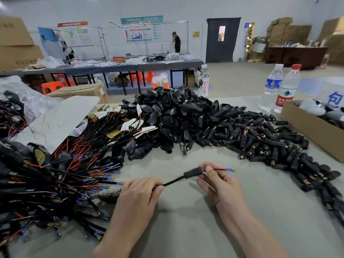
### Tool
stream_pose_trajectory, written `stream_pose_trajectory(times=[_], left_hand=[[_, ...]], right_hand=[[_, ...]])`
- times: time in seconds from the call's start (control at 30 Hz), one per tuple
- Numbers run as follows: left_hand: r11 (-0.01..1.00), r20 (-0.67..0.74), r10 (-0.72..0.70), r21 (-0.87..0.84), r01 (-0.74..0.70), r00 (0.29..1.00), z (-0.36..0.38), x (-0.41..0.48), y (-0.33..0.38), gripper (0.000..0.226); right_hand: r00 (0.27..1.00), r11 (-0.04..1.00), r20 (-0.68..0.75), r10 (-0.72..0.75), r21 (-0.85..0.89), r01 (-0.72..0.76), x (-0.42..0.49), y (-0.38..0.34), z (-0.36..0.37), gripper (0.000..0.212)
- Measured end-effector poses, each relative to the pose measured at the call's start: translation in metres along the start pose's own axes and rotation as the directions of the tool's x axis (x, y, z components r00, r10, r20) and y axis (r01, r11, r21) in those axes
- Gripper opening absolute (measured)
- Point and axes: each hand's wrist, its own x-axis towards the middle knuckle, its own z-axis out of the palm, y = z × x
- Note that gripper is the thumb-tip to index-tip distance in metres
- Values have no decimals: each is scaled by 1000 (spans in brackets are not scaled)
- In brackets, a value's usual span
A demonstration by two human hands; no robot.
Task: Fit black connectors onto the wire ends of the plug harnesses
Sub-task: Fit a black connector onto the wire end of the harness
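**Connector threaded on, wire ends not yet seated**

The harness cable (173,181) is held just above the table (186,229), low in the middle of the view, running from eight o'clock up to two o'clock. A black connector (192,173) sits around the cable. Past it, the red and black wire ends (226,169) with blue-collared metal tips stick out bare toward three o'clock.

The left hand (137,194) has its fingers curled round the cable at the eight o'clock end. The right hand (219,183) pinches the connector's three o'clock end, where the wires come out, between thumb and fingertips.

By my reading, the fitting step is midway: the sleeve is on but the tips are exposed. The next move probably calls for steadying the cable with the left hand while the right works the connector along to cover or seat the tips.

Loose connectors (260,142) are heaped at two o'clock. Larger plug shells (173,116) are piled at twelve, and waiting harnesses (74,164) lie at nine. A cardboard box (307,127) is farther out at two.
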Motion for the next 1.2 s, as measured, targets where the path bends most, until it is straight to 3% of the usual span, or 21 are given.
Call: stream_pose_trajectory(times=[0.13, 0.3, 0.57, 0.67, 0.9, 1.1, 1.2], left_hand=[[998, -23, 26, -57, -27, 999, 2, 0, 6, 33], [994, -38, 3, -109, -7, 999, 10, 0, 16, 24], [997, -5, 66, 48, -66, 998, 8, 0, 9, 30], [995, -19, 73, 65, -72, 997, 10, -1, 11, 30], [1000, -117, 12, 16, -11, 993, 13, 1, 16, 29], [1000, -116, 24, 22, -22, 993, 15, 0, 25, 24], [997, -62, 23, 70, -19, 998, 15, -1, 27, 31]], right_hand=[[997, 998, 62, 55, -10, -54, -2, 3, 3, 20], [985, 995, 150, 89, -51, -82, -6, 7, 5, 21], [998, 1000, 58, 12, -24, -11, 0, 1, -1, 20], [996, 999, 89, 26, -33, -23, -2, 4, 1, 32], [981, 997, 185, 61, -50, -53, -8, 6, 7, 37], [977, 993, 207, 55, -114, -32, -9, 10, 10, 24], [981, 992, 193, 36, -125, -12, -8, 10, 9, 33]])
